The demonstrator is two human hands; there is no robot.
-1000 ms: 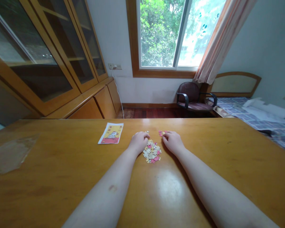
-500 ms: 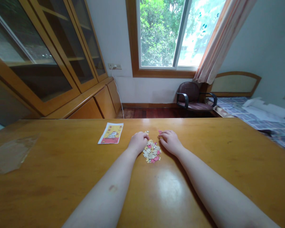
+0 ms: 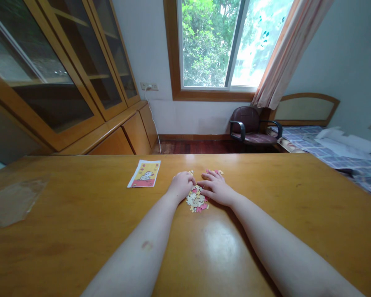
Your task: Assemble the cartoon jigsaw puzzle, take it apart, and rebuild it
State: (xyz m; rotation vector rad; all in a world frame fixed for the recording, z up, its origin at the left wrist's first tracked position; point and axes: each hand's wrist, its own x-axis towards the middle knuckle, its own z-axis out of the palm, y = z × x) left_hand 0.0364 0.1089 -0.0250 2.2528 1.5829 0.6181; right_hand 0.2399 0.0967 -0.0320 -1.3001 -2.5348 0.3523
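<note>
A small pile of jigsaw puzzle pieces [image 3: 196, 199], white, yellow and pink, lies on the wooden table [image 3: 185, 264]. My left hand [image 3: 181, 185] rests at the pile's upper left edge, its fingers curled inward; whatever they hold is hidden. My right hand [image 3: 218, 188] lies over the upper right side of the pile with its fingers spread, covering some pieces. Just beyond its fingertips are a few pink and yellow pieces [image 3: 219, 172]. A couple of light pieces [image 3: 191, 171] show behind my left hand.
A picture card [image 3: 144, 174] of a white duck on yellow and pink lies left of my hands. Farther left is a clear plastic bag [image 3: 15, 200]. Past the table's far edge stand a dark armchair [image 3: 250, 126], a glass-door cabinet [image 3: 80, 62] and a bed [image 3: 321, 144].
My right hand has shifted left onto the pile and its fingers have spread apart. More pink and yellow pieces now show beyond it. My left hand has hardly moved.
</note>
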